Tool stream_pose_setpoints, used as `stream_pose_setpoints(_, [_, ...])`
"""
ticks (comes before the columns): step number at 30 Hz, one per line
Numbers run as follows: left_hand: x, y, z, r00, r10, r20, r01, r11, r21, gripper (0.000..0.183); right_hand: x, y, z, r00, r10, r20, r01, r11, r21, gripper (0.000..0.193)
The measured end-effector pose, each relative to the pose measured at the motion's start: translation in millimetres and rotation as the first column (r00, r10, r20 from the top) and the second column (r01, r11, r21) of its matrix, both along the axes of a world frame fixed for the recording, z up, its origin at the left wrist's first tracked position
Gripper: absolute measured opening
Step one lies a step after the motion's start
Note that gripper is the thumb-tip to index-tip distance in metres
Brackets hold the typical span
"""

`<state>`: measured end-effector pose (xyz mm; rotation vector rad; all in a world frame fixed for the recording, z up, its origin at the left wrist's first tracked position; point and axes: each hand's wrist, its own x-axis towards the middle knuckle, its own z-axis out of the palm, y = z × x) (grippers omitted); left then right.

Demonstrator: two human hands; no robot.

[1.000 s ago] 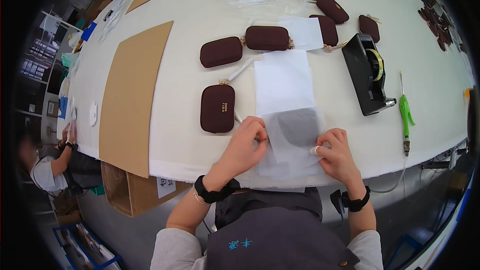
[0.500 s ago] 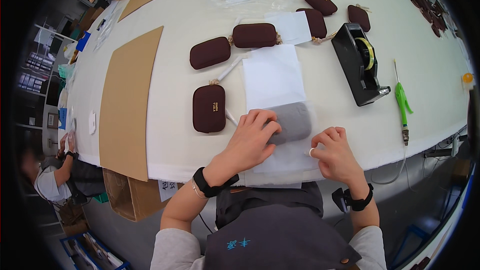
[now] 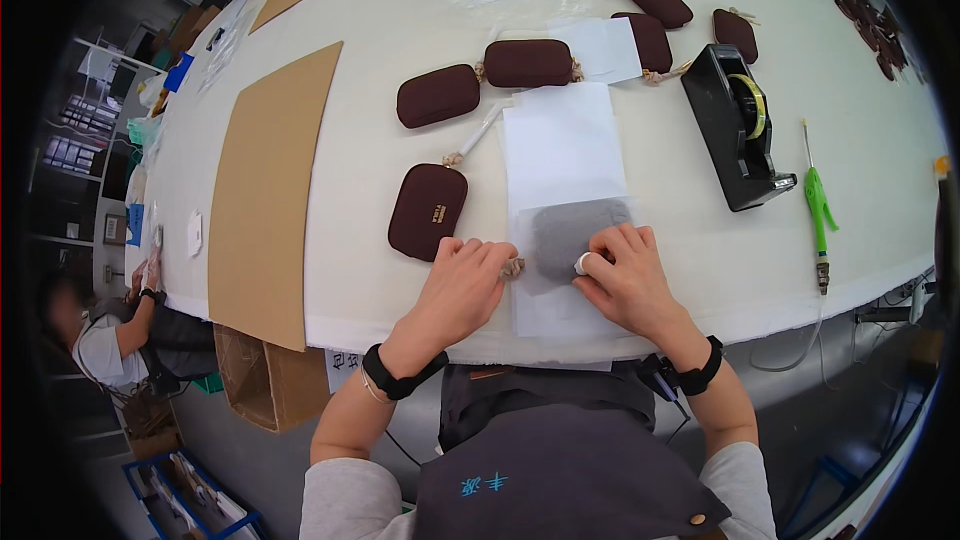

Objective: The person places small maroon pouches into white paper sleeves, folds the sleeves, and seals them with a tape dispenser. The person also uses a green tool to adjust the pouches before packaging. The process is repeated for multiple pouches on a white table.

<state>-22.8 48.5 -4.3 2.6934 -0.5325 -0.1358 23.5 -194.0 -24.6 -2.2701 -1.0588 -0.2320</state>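
A rounded grey shape (image 3: 570,230), seemingly a pouch beneath a thin translucent sheet (image 3: 550,318), lies in front of me near the table's front edge. My left hand (image 3: 455,290) is at its left side, fingers closed on a beige knotted cord (image 3: 513,267). My right hand (image 3: 632,280) rests over the right part of the grey shape with its fingertips pinched. A small white bit, perhaps a band on a finger, shows there; what the pinch holds is hidden. Just beyond my left hand lies a dark maroon zip pouch (image 3: 428,210) with a white-wrapped strap (image 3: 482,132).
White paper sheets (image 3: 565,140) lie beyond the grey shape. More maroon pouches (image 3: 528,63) are farther back. To the right are a black tape dispenser (image 3: 730,135) and a green air gun (image 3: 818,205) with its hose. Brown cardboard (image 3: 270,200) lies left. Another person (image 3: 120,340) sits far left.
My left hand has drawn back left off the grey shape and now holds the beige cord. My right hand has moved up and left onto the shape's right part. The view has shifted slightly.
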Motion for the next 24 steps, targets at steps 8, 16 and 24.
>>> stream_pose_setpoints(8, [-15, -21, 15, 0.937, 0.04, -0.348, -0.171, 0.919, -0.355, 0.026, -1, 4, -2, 0.999, -0.027, 0.028, 0.028, 0.999, -0.021, 0.026])
stream_pose_setpoints(16, [-11, -32, -3, 0.998, -0.017, -0.06, -0.006, 0.928, -0.374, 0.016, -2, 6, -4, 0.998, -0.05, 0.041, 0.051, 0.999, -0.016, 0.03])
stream_pose_setpoints(24, [12, -32, -5, 0.96, -0.205, 0.191, 0.257, 0.915, -0.311, 0.016, -3, 5, -6, 0.998, -0.044, 0.043, 0.046, 0.998, -0.047, 0.036])
